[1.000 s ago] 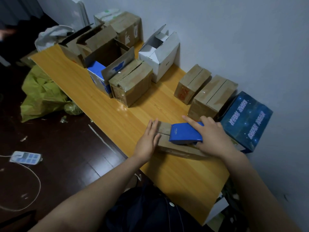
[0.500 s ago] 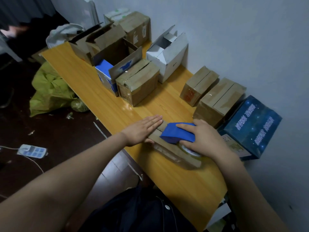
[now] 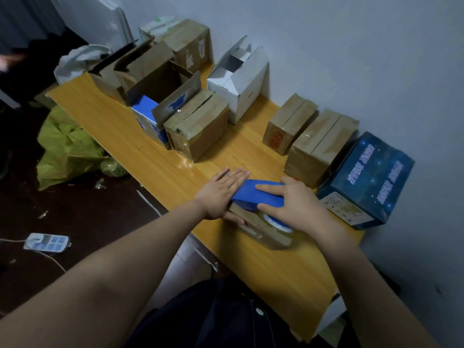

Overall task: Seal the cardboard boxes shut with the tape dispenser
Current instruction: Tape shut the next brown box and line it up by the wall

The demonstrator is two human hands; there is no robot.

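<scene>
A flat brown cardboard box [image 3: 261,231] lies on the wooden table [image 3: 155,162] near its front edge. On top of it sits the blue tape dispenser [image 3: 256,195], its clear tape roll showing below my wrist. My right hand [image 3: 298,204] grips the dispenser from above, index finger stretched along its top. My left hand [image 3: 223,190] lies flat with straight fingers on the box's left end, thumb along the box's near side. Most of the box is hidden under both hands.
Closed brown boxes [image 3: 198,126], [image 3: 288,124], [image 3: 321,144] and a dark blue printed box [image 3: 366,179] line the wall. Open boxes [image 3: 155,84] and a white one [image 3: 241,79] stand farther back. A yellow-green bag [image 3: 65,151] and power strip [image 3: 46,242] lie on the dark floor.
The dispenser has slid leftward along the box top under my right hand. My left hand shifted further onto the box's left end. My view has moved closer.
</scene>
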